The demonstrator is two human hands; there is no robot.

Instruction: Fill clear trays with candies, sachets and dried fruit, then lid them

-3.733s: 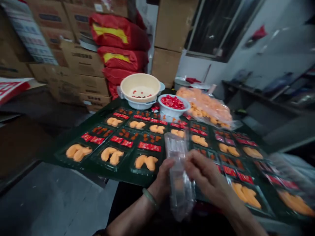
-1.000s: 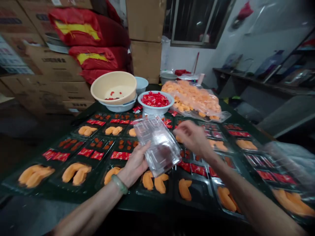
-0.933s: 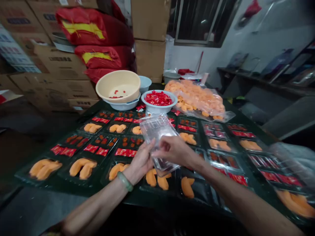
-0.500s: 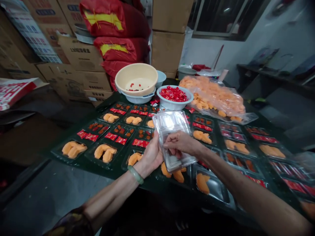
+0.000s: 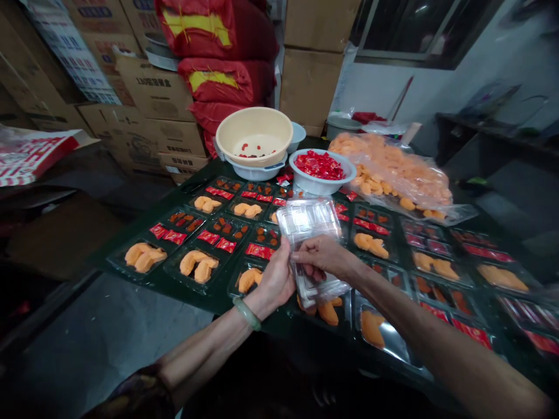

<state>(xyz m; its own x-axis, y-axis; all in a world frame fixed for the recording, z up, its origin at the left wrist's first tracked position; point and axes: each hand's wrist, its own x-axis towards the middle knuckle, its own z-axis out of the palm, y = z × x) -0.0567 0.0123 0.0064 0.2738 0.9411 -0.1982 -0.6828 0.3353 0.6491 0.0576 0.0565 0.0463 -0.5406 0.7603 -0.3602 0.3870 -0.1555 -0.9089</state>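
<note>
Both my hands hold a clear plastic clamshell box [image 5: 309, 233] above the trays. My left hand [image 5: 275, 276] grips its lower edge from the left, and my right hand [image 5: 321, 256] pinches its right side with the fingers curled in. Under them lie black plastic trays [image 5: 196, 262] filled with orange dried fruit pieces [image 5: 195, 263], small dark-red pieces and red sachets [image 5: 259, 251]. Close behind the box stands a white bowl [image 5: 322, 166] of red-wrapped sweets. A clear bag of orange pieces [image 5: 391, 171] lies to the right of that bowl.
A beige basin [image 5: 254, 137] sits in a white bowl at the far edge of the dark green table [image 5: 209, 297]. Cardboard boxes [image 5: 157, 87] and red sacks [image 5: 216, 64] are stacked behind it, with a shelf [image 5: 480, 131] at the right and bare floor at the left.
The clamshell has come from a loose tilt over the trays to a steady grip between both hands. My right hand has closed in onto its side, and the view has swung slightly.
</note>
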